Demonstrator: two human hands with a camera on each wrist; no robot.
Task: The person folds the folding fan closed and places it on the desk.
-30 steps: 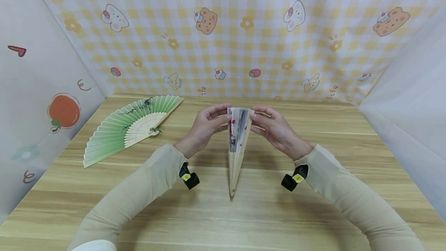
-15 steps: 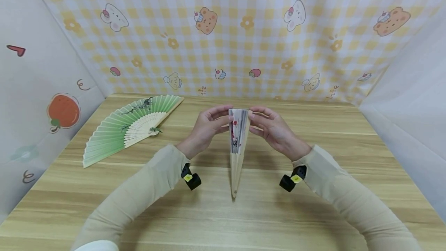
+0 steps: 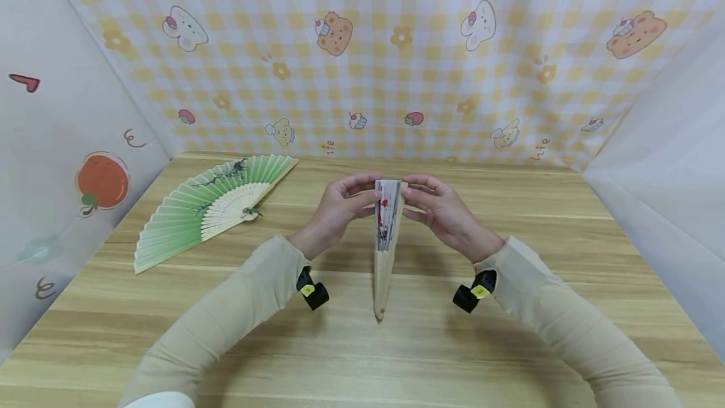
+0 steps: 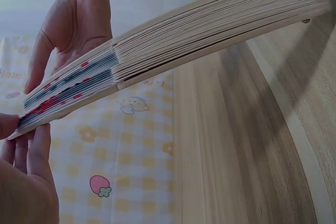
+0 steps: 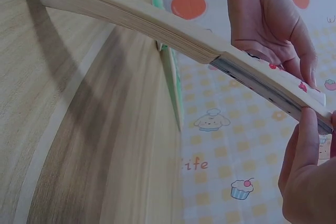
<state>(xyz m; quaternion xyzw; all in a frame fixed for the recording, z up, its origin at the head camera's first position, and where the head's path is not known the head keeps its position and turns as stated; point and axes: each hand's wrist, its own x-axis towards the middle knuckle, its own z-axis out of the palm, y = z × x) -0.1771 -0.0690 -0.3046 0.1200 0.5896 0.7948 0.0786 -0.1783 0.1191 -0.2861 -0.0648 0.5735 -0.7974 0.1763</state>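
A nearly folded fan (image 3: 384,269) stands between my hands in the head view, its pale wooden ribs meeting at a pivot close to the table. Grey and red blossom print shows on its pleated leaf. At the upper left edge, my left hand (image 3: 334,206) pinches the fan between thumb and fingers. My right hand (image 3: 450,219) pinches the opposite outer stick at the same height. The left wrist view shows the stacked ribs (image 4: 220,24) still slightly spread. In the right wrist view, the right fingers (image 5: 303,140) hold the leaf end.
A second folding fan, green (image 3: 175,225) with a dark branch print, lies spread open on the left of the wooden table (image 3: 453,357). A yellow checked curtain (image 3: 374,80) hangs behind the table. White cloth walls flank both sides.
Both hands have come closer together, and the fan between them has narrowed. Its top edge sits slightly lower in the head view. The green fan has stayed in place.
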